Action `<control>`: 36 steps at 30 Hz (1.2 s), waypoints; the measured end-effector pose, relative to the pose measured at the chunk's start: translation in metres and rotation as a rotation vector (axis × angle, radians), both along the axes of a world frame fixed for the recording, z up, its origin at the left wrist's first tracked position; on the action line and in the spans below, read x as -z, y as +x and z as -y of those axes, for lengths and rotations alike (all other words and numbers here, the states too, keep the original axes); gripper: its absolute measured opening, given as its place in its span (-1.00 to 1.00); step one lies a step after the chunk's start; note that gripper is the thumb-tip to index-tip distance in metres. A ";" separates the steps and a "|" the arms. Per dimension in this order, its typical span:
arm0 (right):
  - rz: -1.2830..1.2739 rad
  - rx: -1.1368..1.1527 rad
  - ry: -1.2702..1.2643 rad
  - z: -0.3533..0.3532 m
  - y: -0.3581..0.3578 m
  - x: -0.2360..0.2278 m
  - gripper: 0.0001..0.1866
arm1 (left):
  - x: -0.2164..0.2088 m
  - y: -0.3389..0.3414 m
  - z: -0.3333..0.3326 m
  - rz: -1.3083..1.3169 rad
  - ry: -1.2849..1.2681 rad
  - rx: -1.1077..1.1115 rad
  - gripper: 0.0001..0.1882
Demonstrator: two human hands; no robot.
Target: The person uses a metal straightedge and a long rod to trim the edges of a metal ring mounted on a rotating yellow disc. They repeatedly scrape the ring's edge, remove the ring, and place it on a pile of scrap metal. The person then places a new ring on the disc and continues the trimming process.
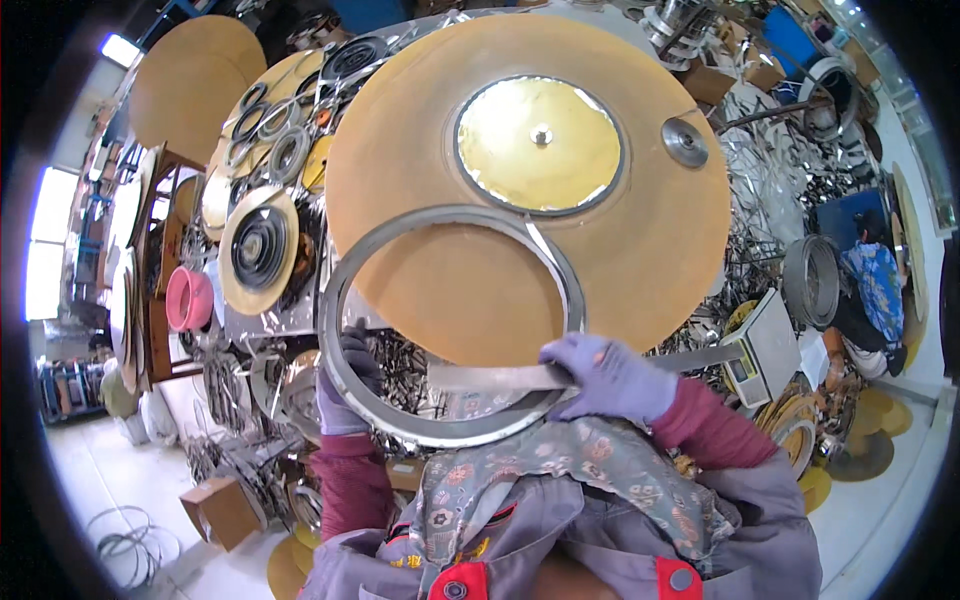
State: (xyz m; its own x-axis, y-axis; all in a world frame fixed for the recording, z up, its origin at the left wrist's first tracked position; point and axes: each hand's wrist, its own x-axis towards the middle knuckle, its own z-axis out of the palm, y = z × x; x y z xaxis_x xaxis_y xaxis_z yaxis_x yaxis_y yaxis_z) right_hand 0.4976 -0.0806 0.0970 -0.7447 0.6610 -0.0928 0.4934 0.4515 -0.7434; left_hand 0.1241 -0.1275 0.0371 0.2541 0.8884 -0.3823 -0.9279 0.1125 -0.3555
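A large grey metal ring (455, 430) is held tilted in front of me, its far part overlapping a big round tan board (400, 110). My left hand (350, 385), in a grey glove with dark fingers, grips the ring's left side; the ring hides part of the fingers. At the ring's right side, my right hand (612, 382), in a pale lavender glove, is closed round a flat metal strip (490, 377). This strip crosses the ring's near part and shows again beyond the hand toward the right. Whether the right fingers also pinch the ring is hidden.
On the board lie a gold disc (540, 145) with a dark rim and a small metal disc (685, 142). Coiled rings (262, 246) and a pink tub (189, 299) stand left. Right are a scale (765, 350), heaped metal scraps (765, 190) and a person in blue patterned clothing (876, 285).
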 end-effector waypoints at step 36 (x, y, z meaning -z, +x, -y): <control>0.258 0.237 0.263 0.137 0.135 -0.044 -0.69 | -0.053 0.236 0.008 -1.047 0.559 0.516 -0.41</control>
State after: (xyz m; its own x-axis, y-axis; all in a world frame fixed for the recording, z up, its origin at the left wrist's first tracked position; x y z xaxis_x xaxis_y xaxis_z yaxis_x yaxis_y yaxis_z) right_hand 0.6325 -0.2181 0.1412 -0.5439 0.8369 -0.0616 0.7607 0.4608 -0.4572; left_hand 0.3600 -0.1351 0.0906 0.4205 0.8809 -0.2172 -0.5393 0.4353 0.7209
